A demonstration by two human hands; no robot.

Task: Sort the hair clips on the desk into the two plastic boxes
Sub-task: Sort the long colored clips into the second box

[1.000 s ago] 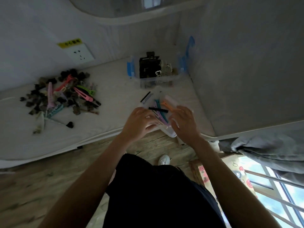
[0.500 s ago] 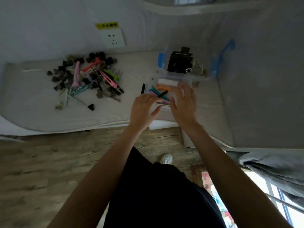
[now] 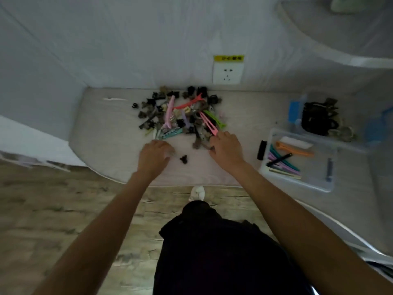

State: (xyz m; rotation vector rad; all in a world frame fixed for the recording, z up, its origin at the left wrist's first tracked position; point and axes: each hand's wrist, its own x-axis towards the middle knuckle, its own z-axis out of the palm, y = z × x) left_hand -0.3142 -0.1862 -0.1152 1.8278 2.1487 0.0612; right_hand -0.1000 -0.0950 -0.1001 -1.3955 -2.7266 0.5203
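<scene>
Your left hand (image 3: 154,153) hovered low over the desk (image 3: 102,128) at the near edge of the pile (image 3: 180,113) of clips, fingers loosely curled and holding nothing that could be seen. Just to its right, between your two hands, one small dark clip (image 3: 184,159) lay alone on the desk, apart from both. Your right hand (image 3: 226,149) reached into the pile's near right corner, fingers stretched forward and close together, their tips at the end of a pink clip (image 3: 208,124); whether they pinched it or only touched it could not be told. A green clip (image 3: 214,119) lay just beyond that, further from the fingertips. Well to the right of your right hand stood the near box (image 3: 297,182) with long coloured clips in it, a black clip (image 3: 262,150) lying just outside its left wall. Beyond it, touching its far side, was the far box (image 3: 294,111) holding dark claw clips.
</scene>
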